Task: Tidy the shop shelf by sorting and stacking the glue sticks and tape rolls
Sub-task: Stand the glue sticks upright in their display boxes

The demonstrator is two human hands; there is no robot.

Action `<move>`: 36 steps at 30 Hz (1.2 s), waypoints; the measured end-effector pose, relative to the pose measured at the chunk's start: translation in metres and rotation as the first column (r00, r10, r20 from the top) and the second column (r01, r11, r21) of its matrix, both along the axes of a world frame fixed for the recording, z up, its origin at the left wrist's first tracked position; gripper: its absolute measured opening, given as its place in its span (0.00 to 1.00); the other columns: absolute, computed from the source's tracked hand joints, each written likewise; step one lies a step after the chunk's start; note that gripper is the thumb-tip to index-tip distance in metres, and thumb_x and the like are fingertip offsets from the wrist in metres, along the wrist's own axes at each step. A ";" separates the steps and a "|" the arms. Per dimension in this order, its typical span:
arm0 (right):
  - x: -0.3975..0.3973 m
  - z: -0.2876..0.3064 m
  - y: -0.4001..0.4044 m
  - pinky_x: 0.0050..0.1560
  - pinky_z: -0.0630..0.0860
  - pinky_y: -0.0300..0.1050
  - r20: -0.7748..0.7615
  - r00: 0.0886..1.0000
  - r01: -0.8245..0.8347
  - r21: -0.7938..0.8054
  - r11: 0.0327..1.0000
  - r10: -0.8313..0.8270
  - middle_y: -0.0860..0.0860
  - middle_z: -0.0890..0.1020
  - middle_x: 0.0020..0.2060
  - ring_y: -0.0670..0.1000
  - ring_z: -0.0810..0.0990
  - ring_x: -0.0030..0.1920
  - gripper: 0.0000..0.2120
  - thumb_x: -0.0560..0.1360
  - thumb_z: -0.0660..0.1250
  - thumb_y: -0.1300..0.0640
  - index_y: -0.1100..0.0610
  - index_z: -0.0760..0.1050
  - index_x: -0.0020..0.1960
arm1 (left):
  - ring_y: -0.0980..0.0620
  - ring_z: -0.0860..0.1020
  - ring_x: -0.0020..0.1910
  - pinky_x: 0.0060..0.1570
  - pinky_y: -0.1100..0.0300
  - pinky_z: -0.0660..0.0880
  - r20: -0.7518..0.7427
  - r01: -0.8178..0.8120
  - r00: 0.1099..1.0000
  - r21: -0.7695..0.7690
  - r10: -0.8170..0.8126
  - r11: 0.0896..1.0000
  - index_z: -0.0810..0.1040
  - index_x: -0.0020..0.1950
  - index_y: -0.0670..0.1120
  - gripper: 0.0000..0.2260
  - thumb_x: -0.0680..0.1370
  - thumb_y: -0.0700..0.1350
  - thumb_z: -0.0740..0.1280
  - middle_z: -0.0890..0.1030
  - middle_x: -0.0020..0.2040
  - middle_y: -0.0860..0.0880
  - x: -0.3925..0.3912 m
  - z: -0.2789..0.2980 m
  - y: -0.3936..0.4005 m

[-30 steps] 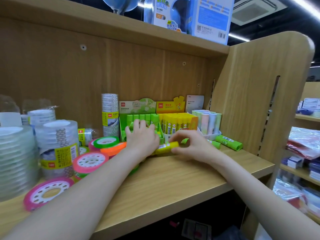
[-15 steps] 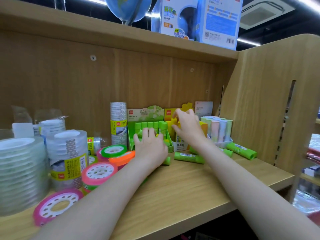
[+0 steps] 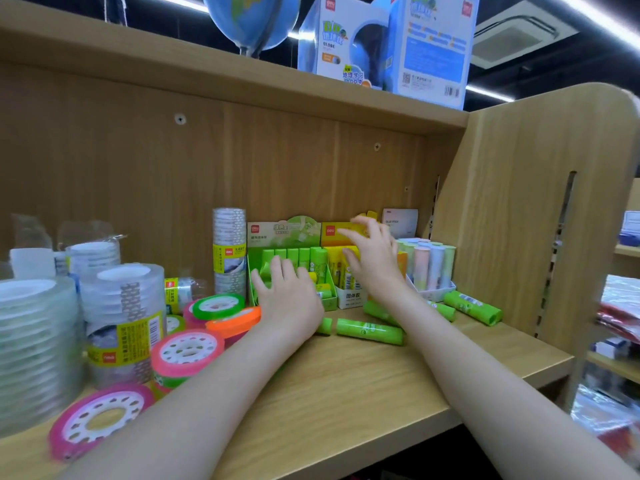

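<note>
While your left hand (image 3: 289, 299) rests flat with fingers spread on the green glue-stick box (image 3: 292, 271), holding nothing, your right hand (image 3: 372, 258) hovers relaxed and empty over the yellow glue-stick box (image 3: 341, 268) at its 3 o'clock. Loose green glue sticks lie on the shelf (image 3: 363, 386): one (image 3: 370, 331) at 5 o'clock of the left hand, another (image 3: 472, 307) at 4 o'clock of the right, more partly hidden under your right forearm.

Judgement: these sticks are light, rigid plastic tubes, smooth, and will roll if nudged. Pinch mid-barrel across the label, not the cap, which might pull off. Drop upright into the green box.

Tape sits at 9 o'clock: coloured tape rolls (image 3: 188, 351) overlapping loosely, a pink roll (image 3: 98, 419) near the shelf edge, tall clear tape stacks (image 3: 124, 320) behind. Rolls look light and stiff; take them by the outer rim. The stacks could topple, so go easy beside them.
</note>
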State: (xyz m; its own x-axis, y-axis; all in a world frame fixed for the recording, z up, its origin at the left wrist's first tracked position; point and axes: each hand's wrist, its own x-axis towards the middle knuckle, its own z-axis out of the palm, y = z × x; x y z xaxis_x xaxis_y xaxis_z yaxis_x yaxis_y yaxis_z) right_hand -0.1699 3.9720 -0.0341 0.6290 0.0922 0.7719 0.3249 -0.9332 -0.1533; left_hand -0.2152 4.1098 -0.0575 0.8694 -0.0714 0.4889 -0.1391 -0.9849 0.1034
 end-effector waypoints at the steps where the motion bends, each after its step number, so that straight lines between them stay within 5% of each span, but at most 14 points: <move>1: -0.004 0.001 0.001 0.64 0.58 0.50 0.018 0.999 -0.049 -0.026 0.998 0.049 0.51 0.71 0.63 0.54 0.63 0.66 0.16 0.77 0.62 0.59 0.51 0.73 0.64 | 0.44 0.48 0.75 0.70 0.39 0.48 -0.007 -0.008 1.000 -0.001 0.008 1.000 0.64 0.68 0.43 0.18 0.79 0.46 0.55 0.56 0.74 0.42 0.000 0.000 0.000; 5: -0.014 -0.011 0.017 0.65 0.51 0.49 -0.200 0.979 -0.101 -0.291 0.951 0.043 0.50 0.75 0.56 0.51 0.63 0.65 0.18 0.76 0.59 0.64 0.52 0.72 0.63 | 0.42 0.42 0.75 0.70 0.38 0.44 -0.014 -0.047 0.999 -0.012 0.047 0.999 0.63 0.68 0.42 0.19 0.78 0.43 0.56 0.52 0.75 0.41 -0.001 0.001 -0.001; 13: -0.004 -0.015 0.040 0.67 0.51 0.55 -0.155 0.988 -0.063 -0.424 0.904 -0.004 0.50 0.69 0.64 0.55 0.60 0.66 0.15 0.78 0.58 0.58 0.53 0.70 0.64 | 0.39 0.39 0.75 0.70 0.38 0.45 -0.007 -0.085 0.996 -0.077 0.085 0.993 0.55 0.74 0.38 0.24 0.79 0.43 0.55 0.48 0.77 0.40 0.002 0.000 -0.002; 16: -0.004 -0.011 0.035 0.67 0.53 0.53 -0.162 0.984 -0.114 -0.274 0.955 0.071 0.53 0.74 0.56 0.54 0.62 0.63 0.10 0.76 0.59 0.64 0.57 0.69 0.57 | 0.39 0.39 0.75 0.70 0.38 0.44 -0.032 -0.086 0.996 -0.078 0.084 0.993 0.53 0.74 0.39 0.25 0.78 0.41 0.55 0.47 0.77 0.40 0.002 0.000 -0.003; 20: -0.009 -0.003 0.019 0.57 0.65 0.47 -0.095 0.954 -0.271 0.130 0.954 0.284 0.49 0.73 0.48 0.52 0.65 0.56 0.10 0.75 0.63 0.62 0.57 0.71 0.56 | 0.39 0.40 0.75 0.69 0.37 0.43 -0.058 -0.078 0.995 -0.060 0.075 0.995 0.49 0.76 0.39 0.27 0.78 0.41 0.54 0.48 0.77 0.42 0.003 0.000 -0.002; 24: -0.011 0.004 0.007 0.52 0.63 0.42 0.095 0.966 -0.257 0.360 0.897 0.239 0.51 0.73 0.48 0.52 0.66 0.54 0.10 0.77 0.63 0.58 0.57 0.73 0.57 | 0.40 0.41 0.75 0.69 0.37 0.42 -0.081 -0.056 0.995 -0.034 0.053 0.998 0.53 0.75 0.41 0.25 0.78 0.42 0.53 0.50 0.76 0.42 0.002 0.002 -0.001; 32: -0.013 0.005 0.000 0.51 0.69 0.44 0.252 0.958 -0.219 0.346 0.912 0.134 0.53 0.70 0.49 0.51 0.71 0.48 0.12 0.75 0.63 0.63 0.60 0.71 0.58 | 0.40 0.44 0.75 0.70 0.37 0.43 -0.084 -0.021 0.996 -0.042 0.018 0.999 0.62 0.70 0.43 0.19 0.79 0.42 0.53 0.54 0.75 0.42 0.001 0.002 0.000; 36: -0.008 -0.007 0.005 0.55 0.66 0.50 0.060 0.993 -0.102 0.077 0.992 0.097 0.54 0.72 0.52 0.54 0.71 0.54 0.10 0.76 0.63 0.61 0.59 0.70 0.57 | 0.40 0.44 0.75 0.70 0.38 0.44 -0.075 -0.019 0.997 -0.045 0.015 0.999 0.61 0.71 0.42 0.20 0.79 0.43 0.53 0.55 0.75 0.42 0.000 0.001 0.000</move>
